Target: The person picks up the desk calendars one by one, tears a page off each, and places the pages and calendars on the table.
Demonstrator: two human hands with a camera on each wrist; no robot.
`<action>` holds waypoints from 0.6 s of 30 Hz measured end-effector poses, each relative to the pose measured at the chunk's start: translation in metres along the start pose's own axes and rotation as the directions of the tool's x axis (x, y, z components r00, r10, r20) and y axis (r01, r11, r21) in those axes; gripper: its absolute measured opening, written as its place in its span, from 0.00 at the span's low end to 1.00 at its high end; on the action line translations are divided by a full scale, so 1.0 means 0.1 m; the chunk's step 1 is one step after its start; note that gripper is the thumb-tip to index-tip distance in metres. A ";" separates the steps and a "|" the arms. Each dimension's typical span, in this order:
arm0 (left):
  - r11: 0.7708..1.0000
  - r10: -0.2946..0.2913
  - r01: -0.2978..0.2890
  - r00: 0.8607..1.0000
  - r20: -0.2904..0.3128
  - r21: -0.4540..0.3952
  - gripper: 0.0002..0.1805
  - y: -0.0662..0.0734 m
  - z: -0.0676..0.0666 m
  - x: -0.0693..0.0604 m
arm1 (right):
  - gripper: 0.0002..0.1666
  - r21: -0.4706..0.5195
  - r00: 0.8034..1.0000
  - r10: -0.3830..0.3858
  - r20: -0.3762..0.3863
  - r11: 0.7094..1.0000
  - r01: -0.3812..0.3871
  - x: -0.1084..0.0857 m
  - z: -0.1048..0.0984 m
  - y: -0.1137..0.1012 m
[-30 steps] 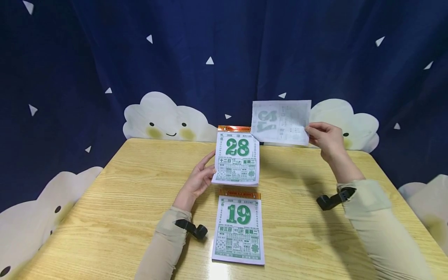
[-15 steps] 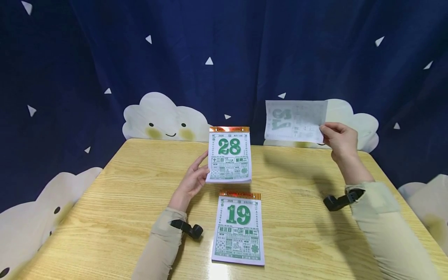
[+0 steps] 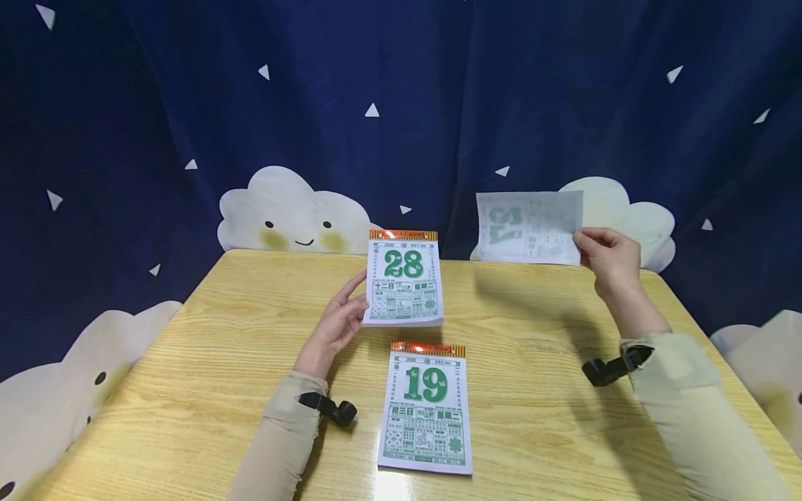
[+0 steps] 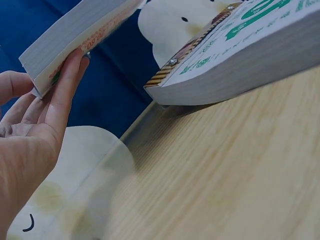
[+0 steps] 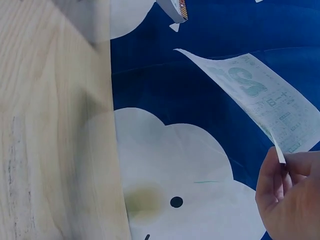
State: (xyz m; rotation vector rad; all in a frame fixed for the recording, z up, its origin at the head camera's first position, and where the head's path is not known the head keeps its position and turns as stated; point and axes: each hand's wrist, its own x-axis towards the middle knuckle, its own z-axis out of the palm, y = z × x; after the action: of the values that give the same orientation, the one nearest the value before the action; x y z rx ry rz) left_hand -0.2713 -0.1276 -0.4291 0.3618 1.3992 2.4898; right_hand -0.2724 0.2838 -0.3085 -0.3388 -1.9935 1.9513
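My left hand (image 3: 335, 323) holds a thick tear-off calendar (image 3: 404, 278) by its left edge, raised off the table and showing a green 28. In the left wrist view the thumb is on the front and the fingers (image 4: 65, 95) lie along the back of the block. A loose calendar page (image 3: 529, 229) is pinched at one edge by my right hand (image 3: 610, 261). It hangs in the air, apart from the block, with its print faint and reversed in the head view. Nearer me, a second tear-off calendar (image 3: 426, 410) lies flat, showing a green 19.
The wooden table (image 3: 250, 390) carries the second calendar in its middle. Behind its far edge hangs a dark blue curtain (image 3: 376, 56) with white triangles and smiling clouds (image 3: 294, 202). Black camera mounts (image 3: 617, 365) sit on both wrists.
The loose page has come away from the raised calendar and moved right with my right hand, then dipped slightly. My left hand has shifted left with the calendar. The lower calendar stays put.
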 end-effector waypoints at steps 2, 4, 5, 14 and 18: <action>1.000 -0.004 0.004 1.000 -0.002 0.008 0.36 0.00 -0.01 0.00 | 0.05 0.013 1.000 -0.004 0.003 1.000 0.004 -0.01 -0.01 0.02; 1.000 -0.009 0.009 1.000 -0.008 0.018 0.36 0.00 -0.02 0.00 | 0.04 -0.018 1.000 -0.006 -0.004 1.000 0.005 -0.02 -0.01 0.03; 1.000 -0.011 0.011 1.000 -0.011 0.026 0.36 0.00 -0.03 -0.01 | 0.03 -0.043 1.000 -0.005 -0.008 0.999 0.005 -0.02 -0.01 0.04; 0.998 -0.050 0.052 0.998 -0.049 0.043 0.36 -0.01 -0.10 -0.01 | 0.05 -0.164 1.000 0.004 -0.028 0.986 -0.008 -0.05 -0.01 0.12; 0.997 -0.060 0.064 0.996 -0.065 0.051 0.36 -0.02 -0.12 0.00 | 0.02 -0.188 0.999 -0.009 -0.036 0.982 0.002 -0.05 -0.02 0.15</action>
State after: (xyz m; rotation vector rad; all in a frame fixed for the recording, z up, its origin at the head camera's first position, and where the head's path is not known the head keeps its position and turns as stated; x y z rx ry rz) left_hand -0.2752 -0.1359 -0.4366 0.2482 1.4795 2.4382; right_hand -0.2682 0.2839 -0.3238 -0.4108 -2.1579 1.7434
